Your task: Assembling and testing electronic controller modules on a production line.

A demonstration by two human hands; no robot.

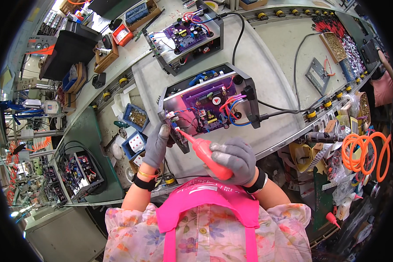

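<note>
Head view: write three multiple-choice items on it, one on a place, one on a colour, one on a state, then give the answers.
1. Where does the nozzle of the squeeze bottle point?
A. At the front left corner of the open metal case
B. At the coiled orange hose
C. At the blue parts bin

2. What colour is the squeeze bottle?
A. Green
B. Pink-red
C. White

3. How does the right hand stand?
A. Flat on the bench, holding nothing
B. Closed in a grip around the bottle
C. Out of view

Answers:
1 A, the thin tip meets the case corner, where the left hand rests.
2 B, body and nozzle show pink-red against the grey glove.
3 B, gloved fingers wrap the bottle's body.
</note>
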